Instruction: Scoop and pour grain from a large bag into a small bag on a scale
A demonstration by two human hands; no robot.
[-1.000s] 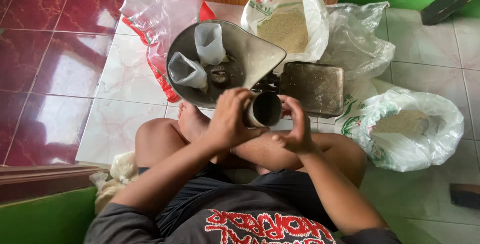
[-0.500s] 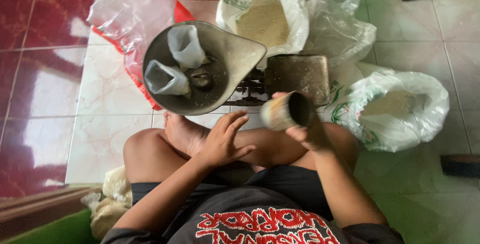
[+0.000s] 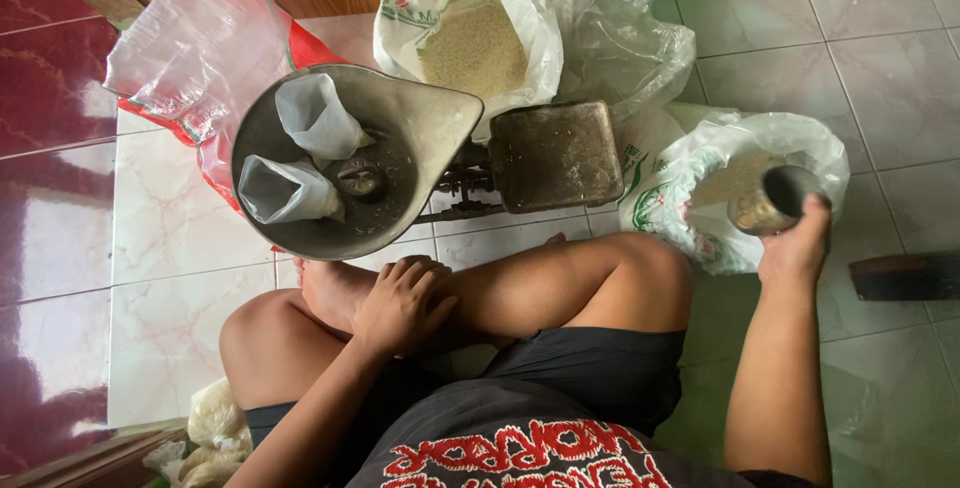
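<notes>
Two hands show in the head view, both the seated person's own. At right of the frame, the right hand (image 3: 797, 248) has its fingers clamped on a tin can (image 3: 772, 200), held tilted over the mouth of a white sack (image 3: 735, 183) of grain on the tiled floor (image 3: 880, 78). Low in the middle, the left hand (image 3: 402, 300) rests on the crossed legs, near the foot, fingers loosely curled and slightly apart, gripping nothing. Above it, a grey metal scale pan (image 3: 420, 123) holds two small clear bags (image 3: 318, 118) and a dark weight (image 3: 361, 179). Just right of the pan sits a square scale plate (image 3: 556, 156). At upper centre an open sack of rice (image 3: 473, 46) stands behind the scale; at upper left lies a clear and red bag (image 3: 195, 53)
</notes>
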